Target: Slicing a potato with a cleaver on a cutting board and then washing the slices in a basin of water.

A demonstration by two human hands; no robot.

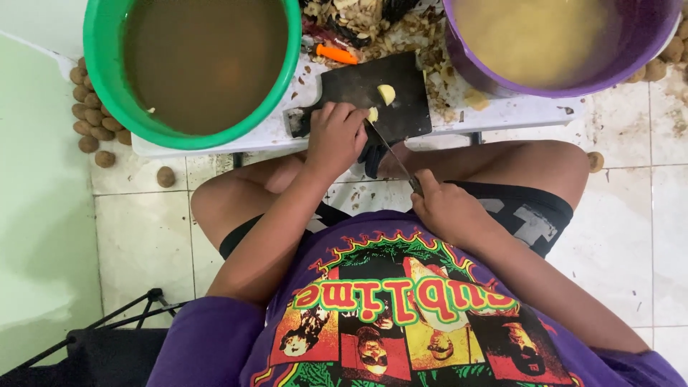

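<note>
Left hand [335, 136] presses down on a pale peeled piece [373, 115] at the near edge of the dark cutting board [358, 86]; its fingers curl over the piece. Right hand [448, 208] grips a knife [390, 152], blade tip touching that piece; another pale piece [386, 94] lies just beyond, farther on the board.

A green tub [100, 64], a purple tub [631, 64], a black cutting board [358, 86], an orange peeler [335, 54], pale yellow potato pieces [386, 94].

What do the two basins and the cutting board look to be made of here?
The green basin and purple basin look like moulded plastic: uniform bright colour, smooth rolled rims with a slight sheen. The cutting board is dark, matte and flat, probably plastic, though stained wood cannot be excluded.
</note>
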